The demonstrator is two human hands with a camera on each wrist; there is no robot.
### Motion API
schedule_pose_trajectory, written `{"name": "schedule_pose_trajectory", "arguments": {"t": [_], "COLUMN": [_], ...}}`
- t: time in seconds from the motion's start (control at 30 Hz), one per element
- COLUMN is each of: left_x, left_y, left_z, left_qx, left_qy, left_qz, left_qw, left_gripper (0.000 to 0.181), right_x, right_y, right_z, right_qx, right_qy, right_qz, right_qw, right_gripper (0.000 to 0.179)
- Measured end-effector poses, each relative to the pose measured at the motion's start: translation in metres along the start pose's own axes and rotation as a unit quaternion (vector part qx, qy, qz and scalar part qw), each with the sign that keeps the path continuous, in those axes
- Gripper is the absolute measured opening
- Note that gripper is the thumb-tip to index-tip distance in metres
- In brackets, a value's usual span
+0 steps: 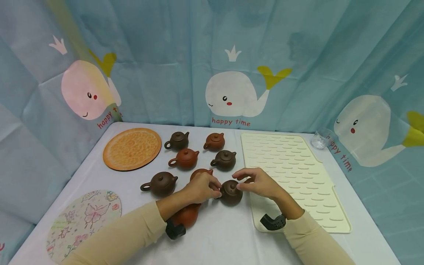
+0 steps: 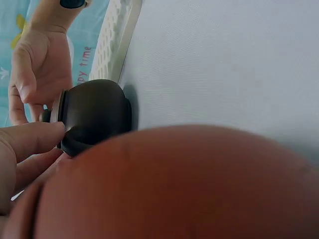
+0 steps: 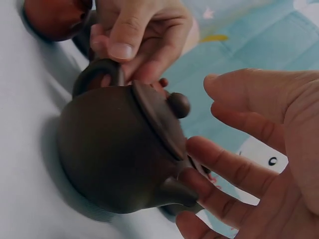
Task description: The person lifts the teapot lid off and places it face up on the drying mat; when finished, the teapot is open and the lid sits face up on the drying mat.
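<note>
A dark brown teapot (image 1: 231, 198) with a round-knobbed lid stands on the white cloth in front of me. My left hand (image 1: 202, 187) pinches its handle (image 3: 94, 75) between thumb and fingers. On the other side, my right hand (image 1: 260, 183) has loosely spread fingers around the spout (image 3: 175, 194) and lid (image 3: 158, 119); whether the fingertips touch them I cannot tell. A reddish teapot (image 2: 189, 184) fills the near part of the left wrist view, partly under my left forearm in the head view. Another reddish teapot (image 1: 198, 172) is half hidden behind my left hand.
Several more brown and reddish teapots (image 1: 186, 159) stand further back and left. A cream ridged mat (image 1: 281, 165) lies right, with a clear glass (image 1: 320, 140) beyond it. At left are an orange round mat (image 1: 132, 149) and a butterfly-patterned one (image 1: 86, 221). A whale-print curtain (image 1: 165, 73) hangs behind.
</note>
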State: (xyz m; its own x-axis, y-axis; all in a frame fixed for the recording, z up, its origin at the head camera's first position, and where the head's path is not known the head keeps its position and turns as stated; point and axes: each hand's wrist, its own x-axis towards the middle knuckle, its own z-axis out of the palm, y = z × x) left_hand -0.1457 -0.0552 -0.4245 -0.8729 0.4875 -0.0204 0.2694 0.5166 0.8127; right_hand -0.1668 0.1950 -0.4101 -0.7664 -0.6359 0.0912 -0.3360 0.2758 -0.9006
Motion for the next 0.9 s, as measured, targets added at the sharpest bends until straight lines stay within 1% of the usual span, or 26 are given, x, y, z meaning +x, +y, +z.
{"name": "schedule_pose_trajectory", "arguments": {"t": [0.07, 0.27, 0.33, 0.53, 0.63, 0.8, 0.9], "left_x": [0.0, -0.001, 0.0, 0.001, 0.001, 0.001, 0.001], "left_y": [0.0, -0.001, -0.001, -0.002, -0.002, -0.001, -0.001], "left_z": [0.0, 0.001, 0.001, -0.001, -0.002, -0.002, -0.001], "left_qx": [-0.001, -0.005, -0.011, -0.048, -0.057, -0.06, -0.061], "left_qy": [-0.001, 0.0, 0.0, -0.006, -0.01, -0.013, -0.012], "left_qz": [-0.002, -0.009, -0.013, -0.021, -0.027, -0.036, -0.039], "left_qw": [1.0, 0.9999, 0.9999, 0.9986, 0.9979, 0.9975, 0.9973], "left_gripper": [0.018, 0.016, 0.015, 0.014, 0.014, 0.014, 0.014], "right_x": [0.001, 0.001, 0.001, 0.002, 0.002, 0.003, 0.003], "right_y": [0.007, -0.013, -0.016, -0.016, -0.017, -0.02, -0.023], "right_z": [0.002, 0.008, 0.009, 0.012, 0.012, 0.012, 0.012], "right_qx": [0.002, 0.0, -0.004, -0.009, -0.012, -0.038, -0.06], "right_qy": [-0.004, -0.012, -0.012, -0.014, -0.016, -0.017, -0.015], "right_qz": [0.005, 0.005, 0.005, -0.005, -0.009, -0.002, -0.007], "right_qw": [1.0, 0.9999, 0.9999, 0.9998, 0.9998, 0.9991, 0.9981], "right_gripper": [0.029, 0.029, 0.029, 0.026, 0.023, 0.022, 0.02]}}
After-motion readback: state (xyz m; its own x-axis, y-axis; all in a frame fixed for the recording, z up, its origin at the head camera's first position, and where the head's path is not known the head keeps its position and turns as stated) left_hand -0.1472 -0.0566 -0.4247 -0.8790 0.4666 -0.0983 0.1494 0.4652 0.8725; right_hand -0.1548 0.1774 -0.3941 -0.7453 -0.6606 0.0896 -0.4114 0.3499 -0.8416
